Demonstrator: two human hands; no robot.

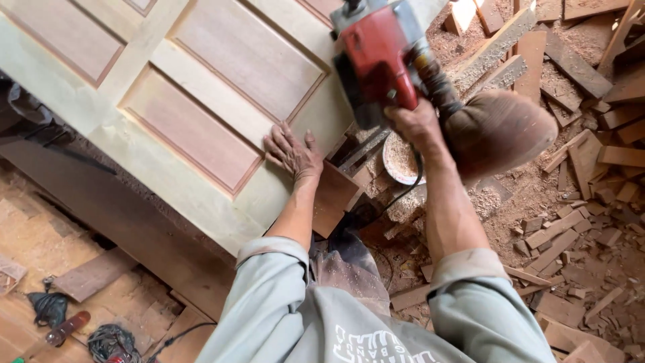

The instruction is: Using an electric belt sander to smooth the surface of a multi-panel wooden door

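Power tool: a red and grey electric planer or sander [376,57] sits at twelve o'clock in the head view, lifted over the near corner of the door, with a brown dust bag [500,131] bulging off it toward three o'clock.
Handling of the tool: it looks heavy and rigid, with a hard plastic and metal body; the soft bag sags and would swing, so the sound place to take it is the rear handle, not the bag or the cord [410,185].
Right hand: the right hand [416,124] is clenched around the tool's rear handle, carrying its weight alone.
Left hand: the left hand [292,153] lies flat, fingers spread, grasping nothing and pressing on the door near its edge.
Door: a pale panelled wooden door [134,144] with reddish inset panels runs from the centre out to ten o'clock; it appears stiff, broad and heavy, smooth enough to slide, and best steadied on the stiles by the edge.
Under the door edge: a dark wooden block [336,195] and a round bowl of sawdust [398,158] sit just beside the left wrist.
Floor at three to five o'clock: wood offcuts [571,235] and shavings lie thickly strewn.
Floor at eight o'clock: a small red-handled tool [64,328] and coiled cable [107,343] rest on boards.
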